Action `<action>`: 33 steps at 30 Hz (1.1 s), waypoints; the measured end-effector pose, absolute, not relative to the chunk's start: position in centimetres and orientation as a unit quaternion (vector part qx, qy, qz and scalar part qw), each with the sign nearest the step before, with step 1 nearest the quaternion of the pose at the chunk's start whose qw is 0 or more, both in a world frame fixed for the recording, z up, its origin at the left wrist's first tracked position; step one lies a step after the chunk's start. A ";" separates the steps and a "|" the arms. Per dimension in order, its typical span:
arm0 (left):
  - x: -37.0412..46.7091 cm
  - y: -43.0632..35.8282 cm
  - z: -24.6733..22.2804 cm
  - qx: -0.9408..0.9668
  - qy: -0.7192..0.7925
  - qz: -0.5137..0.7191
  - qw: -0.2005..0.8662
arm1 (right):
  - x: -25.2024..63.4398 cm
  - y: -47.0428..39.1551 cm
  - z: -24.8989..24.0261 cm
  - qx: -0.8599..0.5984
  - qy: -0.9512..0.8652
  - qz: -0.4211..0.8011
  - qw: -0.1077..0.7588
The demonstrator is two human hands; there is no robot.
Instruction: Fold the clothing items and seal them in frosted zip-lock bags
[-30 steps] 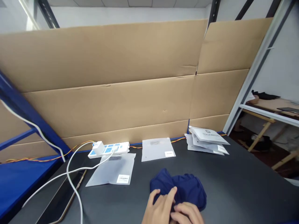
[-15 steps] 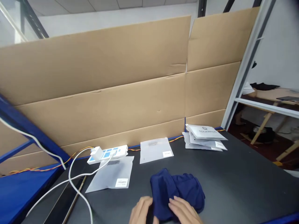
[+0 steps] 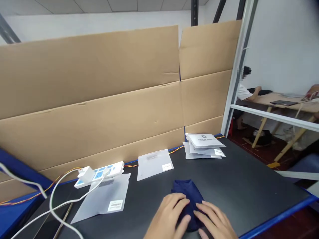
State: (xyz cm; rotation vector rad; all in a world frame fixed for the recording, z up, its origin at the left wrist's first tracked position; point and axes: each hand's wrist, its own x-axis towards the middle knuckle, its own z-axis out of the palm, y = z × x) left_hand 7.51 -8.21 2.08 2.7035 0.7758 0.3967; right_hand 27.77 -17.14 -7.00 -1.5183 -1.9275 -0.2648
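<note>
A navy blue piece of fabric (image 3: 188, 189), folded into a narrow bundle, lies on the black tabletop (image 3: 152, 205). I cannot make out what kind of item it is. My left hand (image 3: 171, 212) rests on its left side, fingers apart and slightly bent over the cloth, thumb near the lower part. From the right, my right hand (image 3: 215, 220) touches the fabric with spread fingertips. Both hands partly cover the bundle, and its lower end is largely hidden.
Two flat frosted bags, one left (image 3: 109, 196) and one middle (image 3: 154, 164), lie behind. A stack of packed bags (image 3: 204, 141) sits back right. A power strip (image 3: 113, 170) with white cables (image 3: 67, 202) is at left. Cardboard (image 3: 112, 113) walls the back. A person (image 3: 245, 91) works beyond.
The fabric's right part has been folded over, so the bundle is narrower. My left hand has moved from its edge onto the cloth. The view has turned right.
</note>
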 end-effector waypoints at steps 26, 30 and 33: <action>-2.7 5.0 0.3 0.910 0.371 0.181 0.044 | 37.7 -10.0 -1.3 -0.732 -0.533 0.359 0.229; -1.9 5.0 -0.4 0.927 0.329 0.170 0.056 | 36.8 -5.8 -0.4 -0.698 -0.501 0.422 0.290; -1.6 3.4 -0.5 0.932 0.317 0.171 0.045 | 35.2 -3.0 -0.2 -0.649 -0.517 0.449 0.332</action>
